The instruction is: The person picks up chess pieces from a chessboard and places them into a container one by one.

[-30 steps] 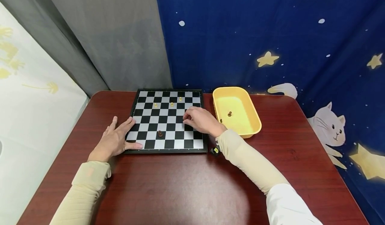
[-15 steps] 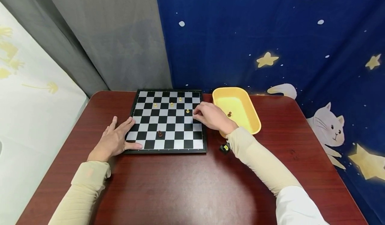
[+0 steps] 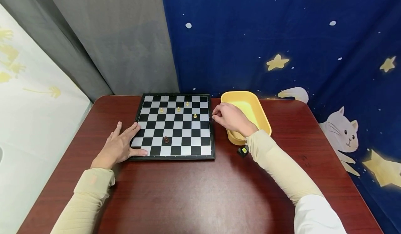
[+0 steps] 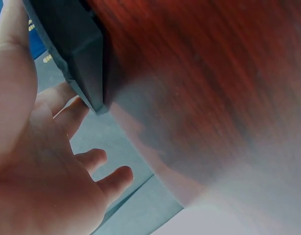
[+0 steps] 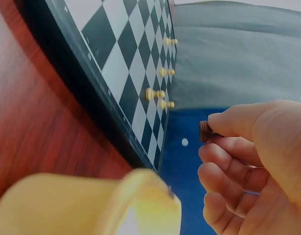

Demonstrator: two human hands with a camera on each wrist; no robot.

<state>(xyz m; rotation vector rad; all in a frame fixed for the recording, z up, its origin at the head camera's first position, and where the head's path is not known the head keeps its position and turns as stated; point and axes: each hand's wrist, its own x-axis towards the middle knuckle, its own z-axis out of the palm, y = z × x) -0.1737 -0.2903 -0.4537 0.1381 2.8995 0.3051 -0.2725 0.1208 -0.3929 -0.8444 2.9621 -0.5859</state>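
A black-and-white chessboard [image 3: 173, 129] lies on the table, with several cream pawns [image 3: 195, 116] towards its far side and one dark brown chess piece [image 3: 166, 139] near the front. My left hand [image 3: 117, 147] is spread at the board's left edge, thumb along the front corner; its palm faces the dark rim [image 4: 87, 58] in the left wrist view. Past the right edge, my right hand [image 3: 233, 118] pinches a brown chess piece [image 5: 204, 131] between thumb and forefinger; most of that piece is covered by the fingers. The hand is level with the left wall of the yellow basin [image 3: 245, 95].
The basin stands right of the board, its inside partly hidden by my right hand. A small black device with a yellow mark [image 3: 243, 151] shows under my right wrist. Curtains [image 3: 219, 46] hang just behind the reddish-brown table [image 3: 175, 192].
My right hand has moved right, from above the board to the basin's left side, uncovering a cream pawn. The left hand stays where it was.
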